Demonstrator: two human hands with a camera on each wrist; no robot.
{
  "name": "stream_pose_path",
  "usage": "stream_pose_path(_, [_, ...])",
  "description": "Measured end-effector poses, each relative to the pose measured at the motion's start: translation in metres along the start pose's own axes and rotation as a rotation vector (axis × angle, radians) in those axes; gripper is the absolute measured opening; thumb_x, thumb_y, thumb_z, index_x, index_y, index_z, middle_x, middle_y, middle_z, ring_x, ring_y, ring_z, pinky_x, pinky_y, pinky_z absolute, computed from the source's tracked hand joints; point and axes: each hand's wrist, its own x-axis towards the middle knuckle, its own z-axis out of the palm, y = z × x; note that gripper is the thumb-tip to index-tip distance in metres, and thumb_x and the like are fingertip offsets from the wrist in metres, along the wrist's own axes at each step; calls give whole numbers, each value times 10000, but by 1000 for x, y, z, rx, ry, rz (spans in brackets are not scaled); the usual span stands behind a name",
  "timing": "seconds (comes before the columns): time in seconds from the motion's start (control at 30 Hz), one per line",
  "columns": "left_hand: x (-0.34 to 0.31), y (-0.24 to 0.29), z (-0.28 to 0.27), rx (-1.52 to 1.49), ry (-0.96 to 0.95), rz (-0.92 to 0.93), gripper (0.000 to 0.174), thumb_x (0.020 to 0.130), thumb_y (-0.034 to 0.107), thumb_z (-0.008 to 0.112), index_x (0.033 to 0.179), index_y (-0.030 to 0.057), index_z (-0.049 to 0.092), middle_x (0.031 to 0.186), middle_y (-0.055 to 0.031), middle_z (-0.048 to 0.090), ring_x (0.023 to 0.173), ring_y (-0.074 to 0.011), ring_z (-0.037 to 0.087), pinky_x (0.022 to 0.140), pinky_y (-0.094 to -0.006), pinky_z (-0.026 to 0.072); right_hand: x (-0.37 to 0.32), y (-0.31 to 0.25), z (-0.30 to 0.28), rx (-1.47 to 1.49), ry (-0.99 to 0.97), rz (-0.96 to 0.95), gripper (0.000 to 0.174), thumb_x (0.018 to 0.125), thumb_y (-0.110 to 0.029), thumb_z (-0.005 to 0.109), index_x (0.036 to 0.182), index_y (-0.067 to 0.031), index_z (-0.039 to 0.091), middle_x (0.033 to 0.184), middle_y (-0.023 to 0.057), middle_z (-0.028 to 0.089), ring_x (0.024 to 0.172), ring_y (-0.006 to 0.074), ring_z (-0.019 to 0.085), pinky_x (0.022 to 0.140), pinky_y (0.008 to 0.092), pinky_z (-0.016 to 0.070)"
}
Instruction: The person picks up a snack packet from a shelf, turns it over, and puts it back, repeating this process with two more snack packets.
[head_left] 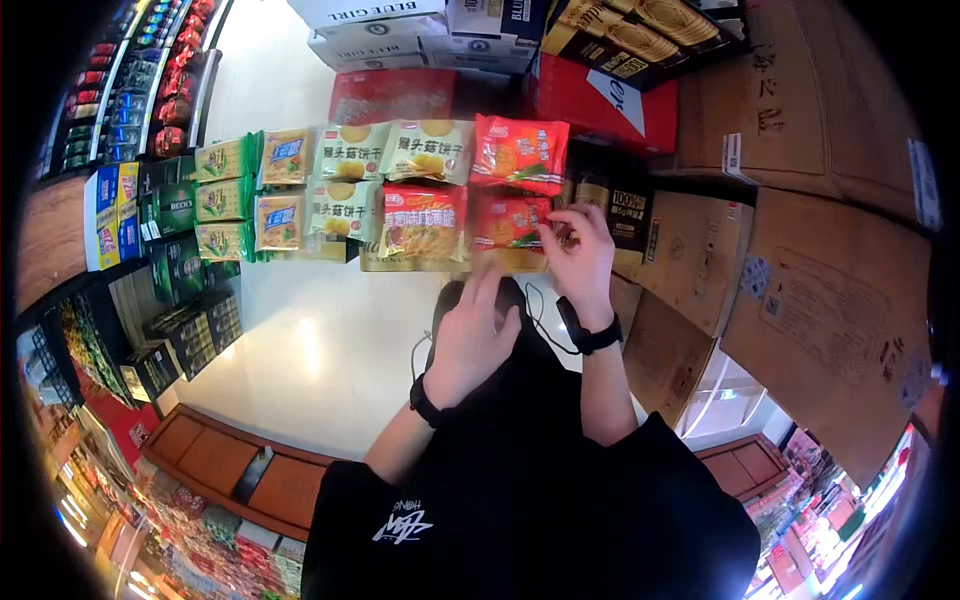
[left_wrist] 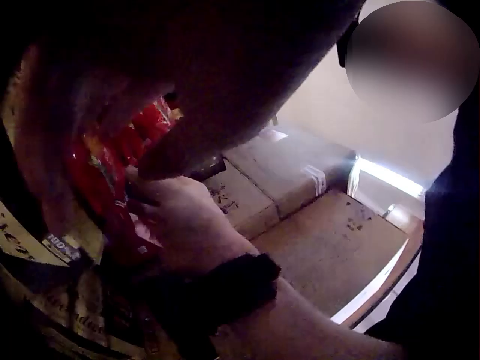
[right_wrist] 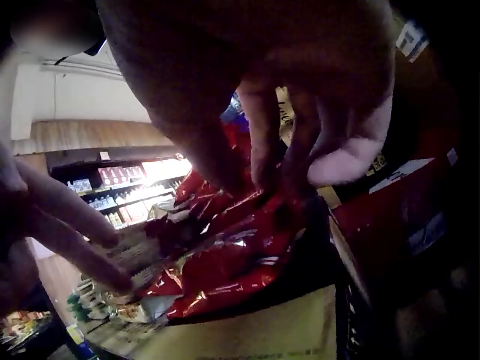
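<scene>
A red snack packet [head_left: 505,222] lies in the front row of a display of packets stacked on boxes. My right hand [head_left: 575,245] is at its right edge, fingers curled down onto the glossy red packet [right_wrist: 232,255] with the thumb beside them. My left hand [head_left: 482,310] reaches up from below with straight fingers [right_wrist: 67,232], whose tips touch the packet's left end. In the left wrist view, the red packet [left_wrist: 105,187] shows behind the right hand [left_wrist: 187,225], while the left hand [left_wrist: 187,75] itself is a dark blur close to the lens.
Another red packet [head_left: 520,150] lies behind it, a red noodle packet [head_left: 422,222] to its left, then cream biscuit packets [head_left: 350,150] and green packets [head_left: 225,200]. Large cardboard boxes [head_left: 800,300] stand on the right. Shelves of bottles [head_left: 130,80] line the left. White floor [head_left: 320,340] lies below.
</scene>
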Motion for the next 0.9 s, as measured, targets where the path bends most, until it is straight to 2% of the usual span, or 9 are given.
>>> stream_pose_path(0.1, [-7,-9,-7,-34,24,108,247,866,95,624,1093,-1,604,892,-155,654,637,-194,657,569,-309,512,-2,-10,-8,-12,0,-23,125,795,-49,721,893,-14,653,779,45,588,630,96,555,533,217,428])
stream_pose_path(0.2, [-14,-6,-21,-83,98,108,111,861,76,626,941,6,658,681,-131,635,581,-184,631,545,-289,481,-7,-33,-14,4,56,-33,89,815,-40,700,871,-9,639,650,16,549,591,63,508,509,214,393])
stream_pose_path(0.3, [-21,-6,-40,-63,229,209,94,864,78,630,925,16,665,640,-114,628,535,-169,604,518,-282,457,-18,-70,-24,72,28,132,74,808,-69,687,861,-34,649,682,55,630,585,133,573,543,270,447])
stream_pose_path(0.4, [-34,0,-64,-128,305,201,73,872,56,625,916,16,668,613,-76,602,515,-87,537,501,-235,416,-29,-95,-27,85,76,93,70,807,-72,691,840,-32,643,620,28,602,538,70,519,514,251,417])
stream_pose_path(0.5, [-43,-1,-85,-93,385,252,61,874,42,627,905,2,662,599,-24,583,530,-30,480,492,-203,373,-37,-132,-32,126,90,131,117,796,-70,698,763,-28,593,603,26,569,528,73,486,496,264,392])
stream_pose_path(0.6, [-55,2,-98,-164,492,256,52,867,27,631,897,-5,659,593,14,554,524,-13,431,478,-193,329,-37,-159,-33,66,87,38,217,790,-61,695,676,-28,513,567,37,516,496,85,431,477,278,360])
stream_pose_path(0.7, [-74,8,-109,-226,614,215,63,828,45,660,887,29,674,574,-81,605,495,-115,591,500,-249,460,-36,-179,-27,138,70,-165,364,835,-14,681,635,-45,378,566,-59,331,534,17,294,468,213,234])
stream_pose_path(0.87, [-121,-4,-121,-182,883,141,25,834,24,648,856,25,660,515,-7,476,461,-53,418,458,-214,346,-41,-201,-14,252,-96,-277,367,841,9,647,632,-42,349,567,-56,320,549,22,290,478,221,236])
stream_pose_path(0.9, [-133,-4,-123,-177,934,117,23,837,21,644,853,24,659,517,-2,473,466,-46,414,458,-212,340,-44,-206,-12,286,-149,-255,339,824,-3,647,624,-35,376,545,-28,343,529,44,316,477,240,264])
